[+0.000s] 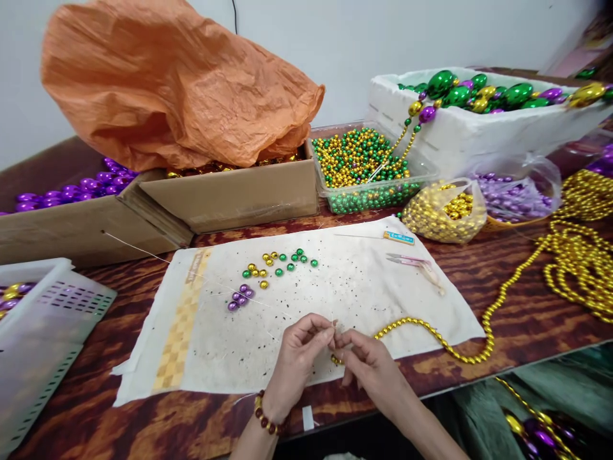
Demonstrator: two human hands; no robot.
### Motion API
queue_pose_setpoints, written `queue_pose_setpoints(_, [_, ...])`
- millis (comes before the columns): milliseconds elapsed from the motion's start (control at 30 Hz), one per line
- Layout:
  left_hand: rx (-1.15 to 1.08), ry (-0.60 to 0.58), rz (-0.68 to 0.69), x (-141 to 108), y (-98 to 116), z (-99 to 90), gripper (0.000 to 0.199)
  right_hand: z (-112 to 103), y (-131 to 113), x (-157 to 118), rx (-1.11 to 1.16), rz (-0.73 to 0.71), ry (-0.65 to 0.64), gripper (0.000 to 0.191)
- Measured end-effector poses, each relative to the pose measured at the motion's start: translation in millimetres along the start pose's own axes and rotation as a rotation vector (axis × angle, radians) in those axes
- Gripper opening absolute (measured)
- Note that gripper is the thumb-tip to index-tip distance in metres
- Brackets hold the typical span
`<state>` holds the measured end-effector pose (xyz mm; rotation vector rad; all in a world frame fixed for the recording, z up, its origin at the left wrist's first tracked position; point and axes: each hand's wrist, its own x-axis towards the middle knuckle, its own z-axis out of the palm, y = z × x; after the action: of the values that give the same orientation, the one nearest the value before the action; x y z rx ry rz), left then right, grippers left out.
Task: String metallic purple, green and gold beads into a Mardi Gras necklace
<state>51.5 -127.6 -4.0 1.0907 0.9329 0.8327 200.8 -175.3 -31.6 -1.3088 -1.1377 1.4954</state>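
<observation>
My left hand is closed in a pinch above the front of a white cloth. A fine white thread runs towards it from the cardboard box, and a short bit stands up at the fingertips. My right hand meets it fingertip to fingertip, also pinched at the thread; the exact point of grip is hidden. A string of gold beads passes behind my right hand, and a few of its beads show below the fingers. Loose purple beads, gold beads and green beads lie on the cloth.
Thread snips and a blue-handled needle tool lie at the cloth's right. Behind stand cardboard boxes, an orange sack, a clear bead tub and a foam box. A white basket is at left.
</observation>
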Motion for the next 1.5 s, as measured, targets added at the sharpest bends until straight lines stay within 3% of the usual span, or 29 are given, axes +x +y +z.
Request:
queue_pose_setpoints(100, [0.171,-0.02,0.007,-1,3,-6.9,0.015,-20,-5,-8,-0.136,-0.007,0.063,0.014])
queue_pose_setpoints(267, [0.33,-0.029,0.026,-2,4,-9.8,0.019,-46,-16,-23,-0.233,-0.025,0.042,0.022])
queue_pose_setpoints(400, [0.405,-0.094,0.085,-4,4,-2.6,0.018,-38,-18,-16,-0.013,-0.015,0.13,0.022])
queue_pose_setpoints(567, [0.483,-0.152,0.138,-6,4,1.7,0.018,-20,-14,0,0.168,-0.064,0.11,0.023])
queue_pose_setpoints(733, [0.583,-0.164,0.137,-6,4,-4.2,0.018,-30,-10,3,0.228,-0.048,0.221,0.027])
queue_pose_setpoints(900, [0.584,-0.221,0.094,-4,6,-0.6,0.023,-47,-3,1,0.27,0.012,0.217,0.027])
queue_pose_setpoints(1000, [0.582,-0.23,0.072,-2,7,2.8,0.024,-65,-10,-10,0.259,-0.021,0.362,0.03])
queue_pose_setpoints(1100, [0.575,-0.264,0.072,0,8,5.5,0.021,-76,-30,-26,0.08,-0.135,0.475,0.027])
queue_pose_setpoints(1200, [0.552,-0.311,0.058,4,11,9.9,0.017,-69,-49,-33,-0.301,-0.305,0.216,0.023])
queue_pose_setpoints(1300, [0.488,-0.315,0.004,7,16,14.3,0.017,-55,-53,-27,-0.752,-0.439,-0.024,0.023])
queue_pose_setpoints(1400, [0.366,-0.308,-0.074,9,19,14.8,0.017,-50,-44,-19,-1.038,-0.427,-0.058,0.022])
queue_pose_setpoints(1500, [0.309,-0.305,-0.093,11,20,12.3,0.016,-56,-35,-19,-0.953,-0.397,-0.056,0.025])
